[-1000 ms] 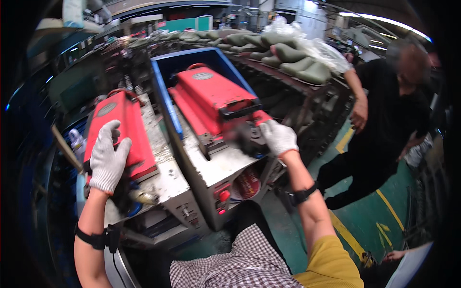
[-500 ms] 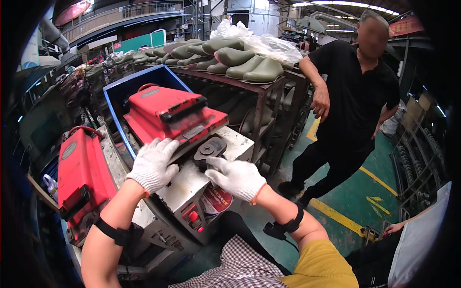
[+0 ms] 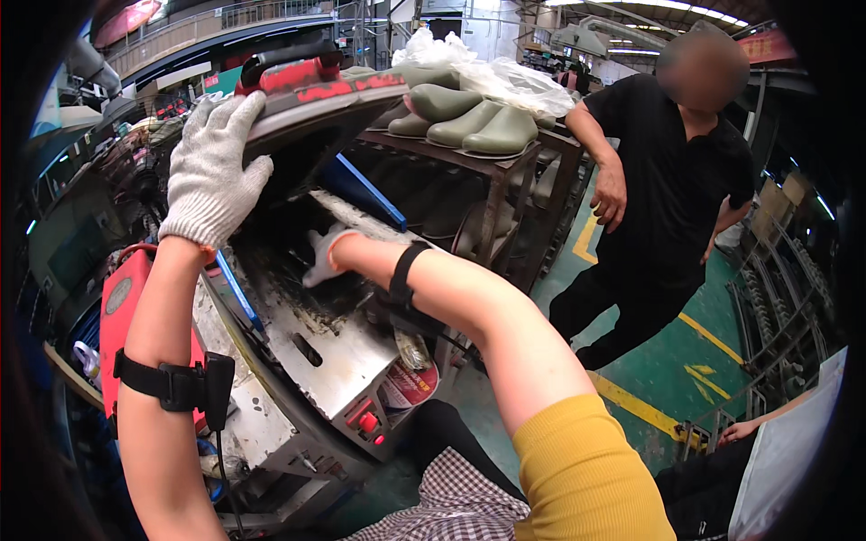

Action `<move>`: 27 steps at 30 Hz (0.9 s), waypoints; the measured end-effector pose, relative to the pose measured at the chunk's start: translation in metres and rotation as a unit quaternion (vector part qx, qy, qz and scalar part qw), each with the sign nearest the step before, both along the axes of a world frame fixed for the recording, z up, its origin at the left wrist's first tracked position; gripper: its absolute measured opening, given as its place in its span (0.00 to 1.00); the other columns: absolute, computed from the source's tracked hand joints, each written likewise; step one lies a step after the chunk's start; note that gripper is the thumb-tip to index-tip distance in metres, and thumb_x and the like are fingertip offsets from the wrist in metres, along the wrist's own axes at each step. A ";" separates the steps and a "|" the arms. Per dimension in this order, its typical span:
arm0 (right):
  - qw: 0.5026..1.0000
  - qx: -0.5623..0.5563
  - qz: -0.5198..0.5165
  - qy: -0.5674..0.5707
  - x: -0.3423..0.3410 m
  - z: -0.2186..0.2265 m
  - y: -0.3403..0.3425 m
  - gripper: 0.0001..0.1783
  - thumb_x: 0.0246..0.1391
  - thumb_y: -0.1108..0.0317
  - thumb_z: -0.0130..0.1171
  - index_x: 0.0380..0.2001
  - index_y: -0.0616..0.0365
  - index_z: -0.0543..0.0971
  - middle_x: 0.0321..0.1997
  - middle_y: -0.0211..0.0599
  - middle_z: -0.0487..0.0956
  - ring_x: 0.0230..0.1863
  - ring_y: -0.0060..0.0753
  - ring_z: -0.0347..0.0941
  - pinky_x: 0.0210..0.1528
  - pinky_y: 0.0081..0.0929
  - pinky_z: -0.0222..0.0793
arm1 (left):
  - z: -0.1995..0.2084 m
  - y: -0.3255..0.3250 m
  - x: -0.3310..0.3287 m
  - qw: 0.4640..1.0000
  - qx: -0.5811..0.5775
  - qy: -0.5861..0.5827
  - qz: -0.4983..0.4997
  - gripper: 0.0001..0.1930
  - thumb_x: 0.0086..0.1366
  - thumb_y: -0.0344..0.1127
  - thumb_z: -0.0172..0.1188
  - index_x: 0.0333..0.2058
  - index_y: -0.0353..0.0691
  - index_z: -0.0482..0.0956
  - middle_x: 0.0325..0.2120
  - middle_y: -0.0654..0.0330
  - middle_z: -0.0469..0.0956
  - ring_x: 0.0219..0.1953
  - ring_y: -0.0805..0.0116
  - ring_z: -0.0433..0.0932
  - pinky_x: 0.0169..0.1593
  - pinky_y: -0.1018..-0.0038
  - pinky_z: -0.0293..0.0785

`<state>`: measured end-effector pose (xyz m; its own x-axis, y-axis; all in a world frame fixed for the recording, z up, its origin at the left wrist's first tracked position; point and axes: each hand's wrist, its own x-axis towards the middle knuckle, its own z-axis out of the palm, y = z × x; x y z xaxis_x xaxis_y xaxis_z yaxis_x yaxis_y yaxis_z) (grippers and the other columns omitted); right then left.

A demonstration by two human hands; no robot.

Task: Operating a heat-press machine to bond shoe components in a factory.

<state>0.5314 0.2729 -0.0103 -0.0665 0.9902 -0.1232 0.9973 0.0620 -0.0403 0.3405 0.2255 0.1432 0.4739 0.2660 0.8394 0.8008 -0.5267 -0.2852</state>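
The red machine cover (image 3: 311, 88) is tilted up, its dark underside facing me. My left hand (image 3: 216, 171), in a white knit glove, holds the cover's near left edge, with the thumb spread from the fingers. Beneath it, my right hand (image 3: 322, 256), also gloved, reaches into the dark, stained opening of the white machine (image 3: 316, 356). Its fingers are partly hidden and blurred, so I cannot make out whether they hold anything. A red switch (image 3: 367, 421) sits on the machine's front.
A second red-covered machine (image 3: 126, 307) stands at left. Behind the opening is a blue bin edge (image 3: 370, 194). Green boot-shaped forms (image 3: 469, 122) and clear plastic sheeting (image 3: 519, 86) lie on a metal rack. At right, a person in black (image 3: 672, 171) stands on the green floor.
The red cover has swung up with my left hand on it. My right hand has moved from the front plate into the opening. The dark grey part on the plate is out of sight.
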 end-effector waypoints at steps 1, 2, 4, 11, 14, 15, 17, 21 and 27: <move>0.997 0.026 -0.026 -0.063 -0.015 -0.006 -0.005 0.64 0.51 0.29 0.63 0.81 0.54 0.53 0.79 0.57 0.64 0.79 0.57 0.61 0.76 0.47 0.61 | 0.001 0.001 -0.002 1.000 -0.003 0.000 0.005 0.40 0.60 0.38 0.70 0.71 0.51 0.67 0.68 0.53 0.70 0.71 0.39 0.64 0.74 0.53 0.62; 0.999 0.004 -0.019 -0.028 -0.016 0.003 0.000 0.64 0.50 0.31 0.63 0.82 0.53 0.52 0.79 0.57 0.64 0.79 0.58 0.60 0.77 0.48 0.61 | 0.001 0.001 -0.002 1.000 0.006 -0.004 0.014 0.40 0.60 0.38 0.69 0.72 0.52 0.66 0.69 0.54 0.69 0.72 0.38 0.63 0.75 0.52 0.62; 0.999 0.031 -0.006 0.007 0.011 -0.009 0.028 0.61 0.51 0.32 0.63 0.80 0.55 0.57 0.80 0.53 0.64 0.79 0.54 0.61 0.76 0.45 0.62 | 0.007 0.001 0.007 0.999 0.051 -0.004 0.001 0.40 0.61 0.41 0.70 0.71 0.51 0.66 0.69 0.56 0.69 0.72 0.38 0.63 0.73 0.52 0.66; 0.811 -0.087 -0.083 0.572 0.021 0.056 -0.039 0.32 0.69 0.40 0.54 0.62 0.55 0.77 0.57 0.40 0.84 0.52 0.39 0.82 0.48 0.48 0.81 | -0.004 -0.007 -0.019 1.000 -0.021 0.009 -0.007 0.44 0.65 0.50 0.65 0.77 0.50 0.58 0.79 0.51 0.53 0.78 0.36 0.52 0.79 0.52 0.52; 0.672 -0.168 -0.071 0.718 0.046 0.058 -0.094 0.30 0.70 0.39 0.50 0.58 0.52 0.78 0.46 0.35 0.86 0.38 0.34 0.85 0.28 0.29 0.78 | -0.014 -0.047 -0.029 0.970 -0.221 -0.003 -0.102 0.46 0.67 0.52 0.61 0.78 0.42 0.54 0.80 0.43 0.46 0.81 0.42 0.47 0.81 0.58 0.47; 0.653 -0.172 -0.056 0.735 0.043 0.050 -0.111 0.30 0.71 0.38 0.47 0.57 0.50 0.79 0.38 0.31 0.87 0.29 0.32 0.85 0.18 0.18 0.73 | -0.022 -0.071 -0.037 0.944 -0.302 -0.035 -0.125 0.48 0.68 0.52 0.62 0.78 0.36 0.51 0.80 0.40 0.46 0.81 0.46 0.48 0.80 0.61 0.47; 0.636 -0.179 0.012 0.750 0.027 0.052 -0.157 0.30 0.72 0.38 0.44 0.54 0.51 0.80 0.35 0.39 0.87 0.24 0.29 0.84 0.12 0.14 0.65 | -0.048 -0.113 -0.056 0.877 -0.385 -0.203 -0.202 0.49 0.69 0.54 0.62 0.78 0.34 0.49 0.79 0.40 0.50 0.81 0.50 0.49 0.80 0.62 0.49; 0.655 -0.143 0.058 0.739 -0.024 0.048 -0.233 0.31 0.72 0.41 0.48 0.64 0.51 0.77 0.43 0.38 0.87 0.28 0.27 0.83 0.23 0.17 0.71 | -0.102 -0.196 -0.090 0.577 -0.561 -0.495 -0.329 0.39 0.73 0.50 0.61 0.73 0.34 0.59 0.64 0.56 0.72 0.68 0.67 0.68 0.73 0.68 0.61; 0.727 -0.095 0.273 0.622 -0.159 0.023 -0.284 0.44 0.74 0.41 0.48 0.81 0.56 0.53 0.59 0.51 0.81 0.49 0.31 0.80 0.55 0.39 0.79 | -0.156 -0.296 -0.150 0.387 -0.367 -0.716 -0.450 0.37 0.73 0.54 0.59 0.74 0.43 0.62 0.69 0.53 0.71 0.70 0.53 0.71 0.74 0.53 0.67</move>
